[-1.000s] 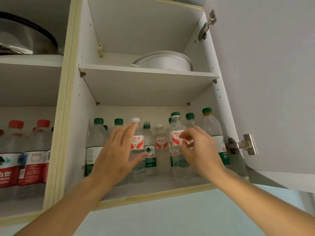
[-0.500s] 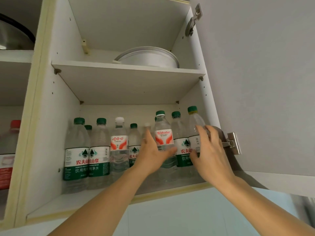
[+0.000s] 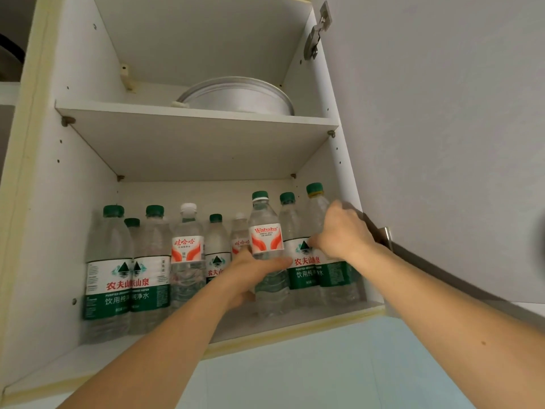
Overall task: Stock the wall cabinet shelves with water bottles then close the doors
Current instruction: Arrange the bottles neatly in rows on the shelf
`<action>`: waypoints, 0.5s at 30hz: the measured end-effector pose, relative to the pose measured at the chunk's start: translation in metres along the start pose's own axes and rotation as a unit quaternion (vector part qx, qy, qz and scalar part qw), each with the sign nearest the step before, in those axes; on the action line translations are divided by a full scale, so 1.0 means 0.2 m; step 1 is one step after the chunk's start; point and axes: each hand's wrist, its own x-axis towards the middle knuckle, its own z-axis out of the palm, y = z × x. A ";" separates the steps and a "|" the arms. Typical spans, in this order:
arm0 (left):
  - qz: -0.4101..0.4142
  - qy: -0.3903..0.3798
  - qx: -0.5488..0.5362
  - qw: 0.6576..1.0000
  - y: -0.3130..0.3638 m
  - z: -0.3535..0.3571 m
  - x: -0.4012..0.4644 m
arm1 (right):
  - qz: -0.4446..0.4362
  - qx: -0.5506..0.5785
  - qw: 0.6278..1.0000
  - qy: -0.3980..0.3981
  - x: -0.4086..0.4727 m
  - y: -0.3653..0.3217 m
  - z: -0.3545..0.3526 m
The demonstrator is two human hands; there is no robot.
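The open wall cabinet's lower shelf (image 3: 309,318) holds several clear water bottles, most with green caps and green labels. My left hand (image 3: 250,276) is wrapped around the lower body of a green-capped bottle with a red and white Wahaha label (image 3: 267,237) near the shelf front. My right hand (image 3: 342,231) grips the green-capped bottle at the far right (image 3: 317,202), beside the cabinet's right wall. A white-capped bottle with a red label (image 3: 188,246) stands in the middle, two green-labelled bottles (image 3: 107,284) at the left.
The open white door (image 3: 442,128) hangs at the right, its hinges (image 3: 315,33) at the top and behind my right wrist. A round metal pan (image 3: 236,95) rests on the upper shelf (image 3: 191,116). Pale blue wall tiles (image 3: 339,373) lie below the cabinet.
The view has swung right and closer to the cabinet. My left hand went from the middle bottles to the Wahaha bottle; my right hand shifted to the far-right bottle and closed on it.
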 end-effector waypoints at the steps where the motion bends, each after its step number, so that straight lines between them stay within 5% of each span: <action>1: 0.000 -0.003 0.013 1.000 0.00 0.00 0.00 | 0.001 0.010 1.000 -0.011 0.00 -0.01 -0.01; 7: 0.006 -0.023 0.049 0.999 0.00 0.00 0.03 | -0.070 0.101 0.991 0.052 -0.04 -0.05 -0.11; 15: 0.030 -0.026 0.011 0.999 -0.01 0.08 0.10 | -0.113 0.109 0.987 0.033 -0.07 -0.10 -0.20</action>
